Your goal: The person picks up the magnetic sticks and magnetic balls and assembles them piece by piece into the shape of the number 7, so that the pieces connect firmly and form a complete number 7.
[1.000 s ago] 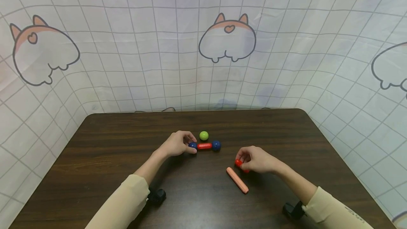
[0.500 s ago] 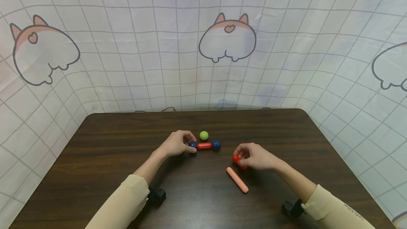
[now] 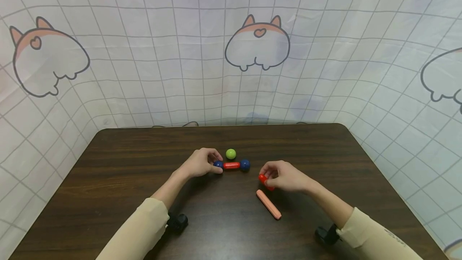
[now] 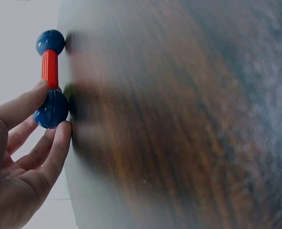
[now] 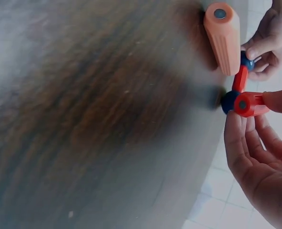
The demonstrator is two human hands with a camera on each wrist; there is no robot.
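Observation:
My left hand (image 3: 200,163) pinches a blue ball (image 4: 53,109) between thumb and fingertips. A ribbed red rod (image 3: 232,165) joins that ball to a second blue ball (image 3: 244,165) on its right, the row lying along the table. To the right and a little nearer, my right hand (image 3: 288,176) grips another short red rod (image 5: 251,103) by thumb and fingers. Its end with a grey metal disc faces the right wrist camera. In the head view a gap separates this rod (image 3: 263,179) from the right-hand blue ball.
A longer peach rod (image 3: 268,204) lies slanted on the dark wooden table (image 3: 119,171), just nearer than the right hand. Behind the joined row sits a green ball (image 3: 231,154). A white grid-patterned curtain (image 3: 202,71) stands around the table's back and sides.
My right hand has moved left and slightly away from me with the red rod, closer to the right-hand blue ball. The left hand keeps its place on the left blue ball.

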